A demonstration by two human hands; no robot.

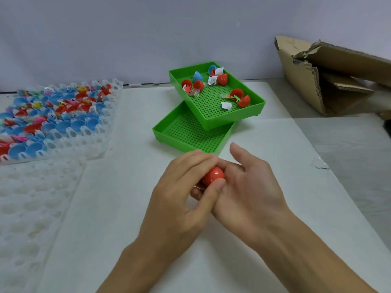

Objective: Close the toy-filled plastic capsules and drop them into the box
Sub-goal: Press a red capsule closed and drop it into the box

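A: Two hands, one red capsule (213,176) between them at lower centre. We log the left hand (186,187) curled round it, the right hand (249,187) cupping it with its index finger straight.

B: Closed?

A: Looks shut, seam hidden. We see it well apart from the cardboard box (330,81) at upper right.

B: Left to do?

A: Plenty. Two green trays (190,140) stacked mid-frame, several open halves up top. One full clear rack (63,115) at left.

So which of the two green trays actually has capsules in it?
The upper green tray, which rests skewed across the lower green tray. It holds open red and blue capsule halves with toys; the lower tray's visible part shows bare mesh.
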